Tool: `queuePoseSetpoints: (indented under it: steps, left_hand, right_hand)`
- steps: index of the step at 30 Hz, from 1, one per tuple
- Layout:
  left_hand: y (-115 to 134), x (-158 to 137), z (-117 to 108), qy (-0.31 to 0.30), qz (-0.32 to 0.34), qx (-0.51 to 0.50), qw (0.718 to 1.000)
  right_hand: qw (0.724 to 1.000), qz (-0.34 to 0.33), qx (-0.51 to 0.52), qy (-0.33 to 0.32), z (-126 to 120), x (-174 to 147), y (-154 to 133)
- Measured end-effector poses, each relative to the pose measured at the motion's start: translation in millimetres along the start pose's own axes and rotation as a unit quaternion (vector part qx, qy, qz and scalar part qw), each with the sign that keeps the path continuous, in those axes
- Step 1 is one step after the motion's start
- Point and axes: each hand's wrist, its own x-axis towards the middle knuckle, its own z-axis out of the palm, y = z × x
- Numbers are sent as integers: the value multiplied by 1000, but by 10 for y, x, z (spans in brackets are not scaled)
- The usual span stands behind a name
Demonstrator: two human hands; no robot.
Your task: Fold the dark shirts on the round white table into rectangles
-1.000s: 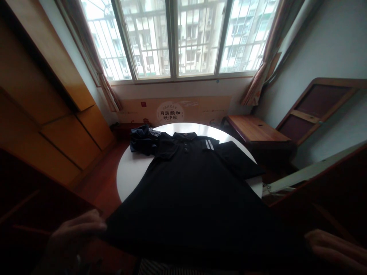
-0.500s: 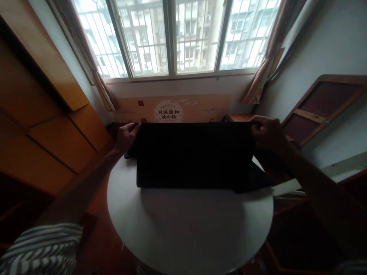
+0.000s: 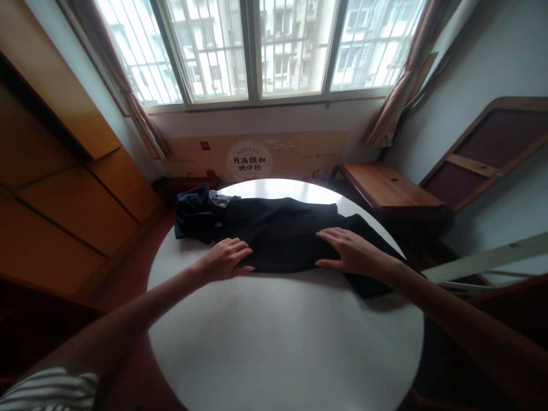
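Observation:
A black garment (image 3: 282,228) lies spread lengthwise across the white round table (image 3: 274,337); its exact kind does not show. My left hand (image 3: 226,260) rests at its near edge, left of the middle, with thumb and fingers apart. On the right part of the cloth lies my right hand (image 3: 349,251), open, fingers stretched inward and touching the fabric. Beyond my left hand, dark blue cloth (image 3: 194,214) with a patch of grey fabric (image 3: 220,198) is bunched at the garment's left end. A black flap of the garment (image 3: 368,285) sticks out under my right wrist.
Wooden cabinets (image 3: 64,194) stand on the left. A low wooden table (image 3: 389,185) is at the back right, near a leaning framed panel (image 3: 479,148). Behind the round table, a printed beige banner (image 3: 295,151) runs below the barred window (image 3: 257,51).
The black garment was held up by its top edge in both hands; now it lies on the table. My hands have let go of that edge, come down and moved closer together.

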Motion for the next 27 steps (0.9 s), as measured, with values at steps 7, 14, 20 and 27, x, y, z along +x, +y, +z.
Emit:
queuePoseSetpoints:
  steps: [7, 14, 20, 27]
  left_hand:
    - [37, -353, 316, -41, -21, 97, 994]
    - [-92, -225, 151, 48, -131, 53, 989]
    - [-18, -218, -685, 176, -197, 29, 964]
    - [238, -385, -2171, 284, -179, 53, 940]
  right_hand:
    - [994, 43, -98, 17, 316, -427, -158]
    - [991, 122, -31, 54, 116, -189, -124]
    - [973, 146, 31, 178, -540, -150, -33]
    - [946, 132, 124, 270, -1728, -283, -311]
